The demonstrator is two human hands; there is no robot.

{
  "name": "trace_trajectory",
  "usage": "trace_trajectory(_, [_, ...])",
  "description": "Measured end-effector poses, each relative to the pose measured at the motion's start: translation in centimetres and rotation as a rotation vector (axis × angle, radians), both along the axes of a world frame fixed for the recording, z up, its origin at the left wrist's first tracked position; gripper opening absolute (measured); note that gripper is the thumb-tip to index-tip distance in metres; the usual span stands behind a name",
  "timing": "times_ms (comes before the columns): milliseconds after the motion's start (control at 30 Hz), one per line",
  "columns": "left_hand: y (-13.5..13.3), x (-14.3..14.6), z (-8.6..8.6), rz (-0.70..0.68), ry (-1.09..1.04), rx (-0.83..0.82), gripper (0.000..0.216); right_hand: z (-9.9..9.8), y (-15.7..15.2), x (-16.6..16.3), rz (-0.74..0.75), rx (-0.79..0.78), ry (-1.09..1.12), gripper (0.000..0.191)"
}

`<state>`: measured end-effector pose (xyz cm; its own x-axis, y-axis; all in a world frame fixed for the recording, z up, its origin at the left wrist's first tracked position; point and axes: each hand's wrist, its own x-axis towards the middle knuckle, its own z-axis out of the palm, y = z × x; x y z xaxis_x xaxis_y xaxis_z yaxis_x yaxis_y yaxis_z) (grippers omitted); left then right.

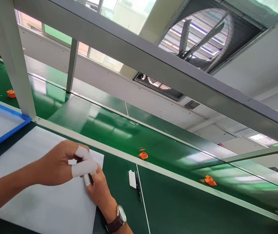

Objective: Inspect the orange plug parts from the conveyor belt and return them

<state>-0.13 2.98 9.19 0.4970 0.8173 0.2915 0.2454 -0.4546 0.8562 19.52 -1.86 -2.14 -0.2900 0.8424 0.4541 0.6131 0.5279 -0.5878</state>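
Fingers of our left hand (58, 164) curl narrowly, thumb and forefinger in white coverings (84, 167), and meet the bent fingers of our right hand (99, 188) above the white sheet (53, 208). The fingertips overlap, so we cannot tell whether we pinch anything small between them. The sheet lies on the dark green bench (190, 204), under our left forearm, with the blue frame (7, 130) near its far left corner.

We judge the coverings the likeliest trouble: if our fingers rub or tug hard, one could bunch up or slip off. Our right wrist, wearing a watch (121, 214), crosses the sheet's right edge, so a low sweep might drag or crease it. Swinging that arm outward could also knock the black pen (138, 187) beside the white card (132, 179).
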Motion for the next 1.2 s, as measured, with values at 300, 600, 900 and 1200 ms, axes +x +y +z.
trace_trajectory(300, [3.3, 3.2, -9.1, -0.154, 0.209, -0.007, 0.022, 0.1, 0.1, 0.1, 0.025, -0.036, 0.018, 0.029])
trace_trajectory(600, [3.7, 2.7, -9.8, -0.156, 0.127, -0.112, 0.022, 0.1, 0.1, 0.1, -0.023, -0.018, -0.043, 0.026])
trace_trajectory(900, [5.8, 1.4, -10.6, -0.007, -0.132, -0.261, 0.024, 0.1, 0.1, 0.1, -0.034, 0.014, -0.032, 0.029])
trace_trajectory(1200, [5.7, 1.7, -10.4, -0.084, 0.039, -0.186, 0.019, -0.6, 0.4, 0.1, -0.056, 0.033, -0.066, 0.023])
